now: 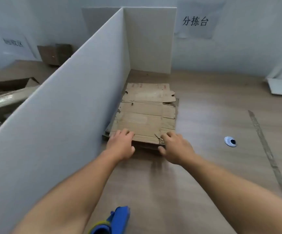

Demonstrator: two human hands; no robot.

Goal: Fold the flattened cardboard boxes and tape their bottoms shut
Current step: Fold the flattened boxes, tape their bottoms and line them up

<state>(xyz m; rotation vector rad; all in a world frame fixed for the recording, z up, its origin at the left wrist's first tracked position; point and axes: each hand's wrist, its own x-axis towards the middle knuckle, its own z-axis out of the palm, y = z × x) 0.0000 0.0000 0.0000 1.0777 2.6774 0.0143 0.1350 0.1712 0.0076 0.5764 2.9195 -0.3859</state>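
Observation:
A stack of flattened brown cardboard boxes (147, 115) lies on the wooden table beside a white divider. My left hand (121, 146) grips the near left edge of the top flattened box, fingers on top and thumb at the edge. On the near right edge my right hand (175, 147) holds the same sheet, fingers over it and thumb under the rim. A blue tape dispenser (115, 220) with a yellowish roll lies near me at the bottom, between my forearms.
A tall white divider panel (61, 107) runs along the left of the stack and turns across the back. Behind it on the left lie folded and open cardboard boxes (12, 92). A round cable hole (230, 141) sits in the wooden table (212, 166) to the right.

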